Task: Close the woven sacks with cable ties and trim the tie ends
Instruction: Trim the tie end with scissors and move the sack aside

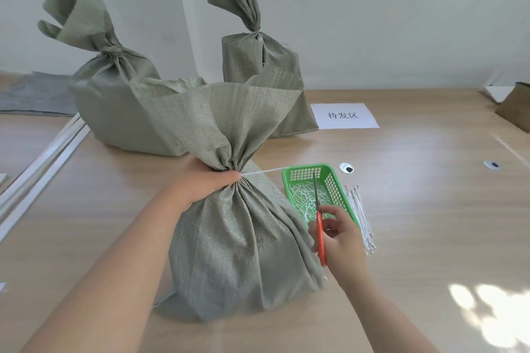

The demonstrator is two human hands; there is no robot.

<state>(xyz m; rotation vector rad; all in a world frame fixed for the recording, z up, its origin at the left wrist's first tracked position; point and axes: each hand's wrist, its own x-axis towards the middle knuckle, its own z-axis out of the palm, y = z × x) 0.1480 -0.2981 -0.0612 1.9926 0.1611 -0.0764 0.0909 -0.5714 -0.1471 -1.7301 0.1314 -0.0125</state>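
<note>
A grey-green woven sack (238, 243) stands in front of me on the wooden table, its neck gathered. My left hand (205, 182) grips that neck from the left. A white cable tie (266, 171) circles the neck, and its long loose end sticks out to the right over the green basket. My right hand (338, 233) holds orange-handled scissors (319, 221) to the right of the sack, blades together and pointing up, below the tie end and apart from it. Two tied sacks stand behind, one at the left (114, 106) and one at the back (258, 66).
A green plastic basket (334, 180) holding several cut tie ends sits right of the sack. A bundle of white cable ties (360, 216) lies beside it. A white paper label (344, 115) lies farther back. A cardboard box (516, 106) is at the right edge.
</note>
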